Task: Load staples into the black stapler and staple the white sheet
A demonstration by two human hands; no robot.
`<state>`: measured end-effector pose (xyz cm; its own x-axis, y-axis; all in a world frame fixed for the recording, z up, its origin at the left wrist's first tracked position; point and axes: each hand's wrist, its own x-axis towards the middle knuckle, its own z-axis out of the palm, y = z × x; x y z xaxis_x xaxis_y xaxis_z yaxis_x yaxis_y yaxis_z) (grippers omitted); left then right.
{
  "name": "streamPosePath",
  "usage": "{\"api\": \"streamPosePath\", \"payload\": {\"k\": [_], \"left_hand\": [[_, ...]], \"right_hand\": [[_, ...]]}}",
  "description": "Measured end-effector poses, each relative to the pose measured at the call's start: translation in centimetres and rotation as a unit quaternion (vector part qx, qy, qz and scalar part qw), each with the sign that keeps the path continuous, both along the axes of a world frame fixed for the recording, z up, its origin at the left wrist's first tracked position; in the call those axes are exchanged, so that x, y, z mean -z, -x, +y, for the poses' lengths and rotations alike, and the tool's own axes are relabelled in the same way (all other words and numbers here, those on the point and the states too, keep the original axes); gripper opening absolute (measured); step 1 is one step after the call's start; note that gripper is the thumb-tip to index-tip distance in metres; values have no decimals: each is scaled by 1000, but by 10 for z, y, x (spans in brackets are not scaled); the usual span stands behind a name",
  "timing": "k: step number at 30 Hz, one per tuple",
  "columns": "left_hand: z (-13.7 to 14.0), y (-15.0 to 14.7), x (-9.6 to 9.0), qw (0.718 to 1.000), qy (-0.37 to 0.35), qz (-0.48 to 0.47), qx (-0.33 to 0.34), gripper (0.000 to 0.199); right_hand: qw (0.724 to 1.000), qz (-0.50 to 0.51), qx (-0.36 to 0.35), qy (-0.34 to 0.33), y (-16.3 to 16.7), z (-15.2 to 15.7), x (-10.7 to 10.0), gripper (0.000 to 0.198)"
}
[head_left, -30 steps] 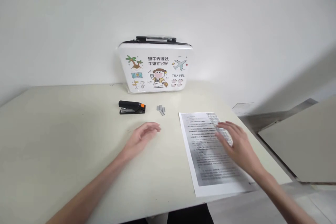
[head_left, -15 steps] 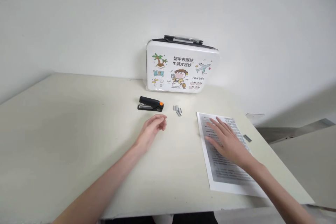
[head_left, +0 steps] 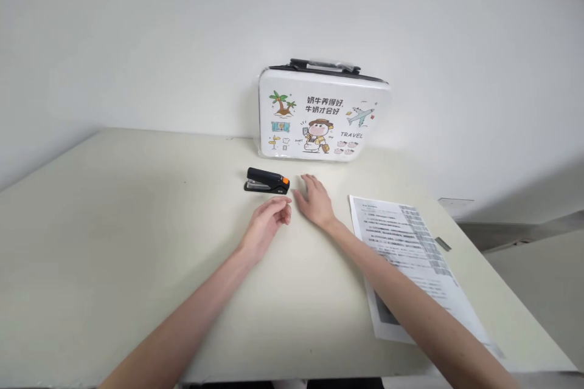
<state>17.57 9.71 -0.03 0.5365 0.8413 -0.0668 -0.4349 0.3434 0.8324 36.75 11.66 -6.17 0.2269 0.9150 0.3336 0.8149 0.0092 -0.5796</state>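
Note:
On the table lies a black stapler (head_left: pixel 267 181) with an orange button at its right end. Just in front of it rests my left hand (head_left: pixel 267 223), fingers loosely curled together and nothing visible in them. To the right of the stapler, my right hand (head_left: pixel 314 202) reaches palm down with its fingers apart, the fingertips at the table. The small grey staple strips that lay there are hidden beneath it. A printed sheet of paper (head_left: pixel 387 231) lies on the right, partly under my right forearm.
A white case (head_left: pixel 319 115) with cartoon prints and a black handle stands at the back against the wall. One grey staple strip (head_left: pixel 442 244) lies beyond the paper near the right edge of the table (head_left: pixel 114 225).
My right hand has left the paper and moved left and away from me, over the staple strips. My left hand has stayed by the stapler. The view has shifted slightly.

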Motion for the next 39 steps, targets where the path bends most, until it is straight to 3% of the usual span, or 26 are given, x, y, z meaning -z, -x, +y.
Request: {"api": "streamPosePath", "payload": {"k": [3, 9, 17, 23, 30, 39], "left_hand": [[1, 0, 2, 1000, 0, -11, 1, 25], [0, -1, 1, 1000, -11, -7, 5, 25], [7, 5, 0, 1000, 1, -8, -18, 25], [13, 7, 1, 999, -7, -6, -35, 28], [28, 19, -2, 995, -59, 35, -69, 30], [31, 36, 6, 975, -152, 101, -129, 40]], "right_hand": [[999, 7, -31, 2, 11, 17, 2, 48], [996, 28, -86, 15, 32, 43, -1, 58], [986, 108, -125, 9, 55, 71, -6, 45], [971, 202, -126, -24, 47, 56, -6, 50], [952, 288, -95, -47, 63, 48, -4, 62], [960, 262, -72, -72, 84, -49, 4, 64]]}}
